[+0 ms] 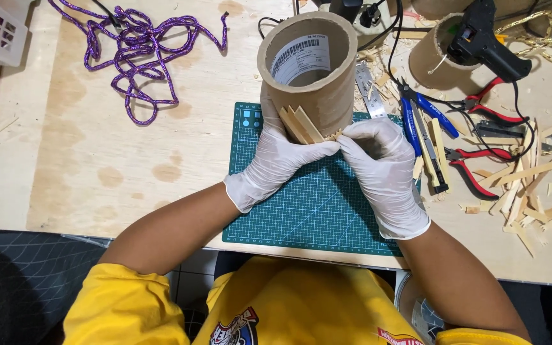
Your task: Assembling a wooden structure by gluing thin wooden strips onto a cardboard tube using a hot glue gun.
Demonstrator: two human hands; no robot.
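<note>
I note three wooden sticks stuck on cardboard tube, most bare; left hand clasps tube; right hand pinches a stick against it.

Bright, even overhead light gives soft, short shadows on the pale surface, the white gloves look slightly washed out, and focus is sharp throughout.

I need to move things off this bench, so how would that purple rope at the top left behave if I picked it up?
The purple rope lies in loose tangled loops, so it is probably floppy and would dangle and snag on itself. It looks thin and braided, likely light. It won't roll, and a push on the plywood table would probably only bunch it.
</note>
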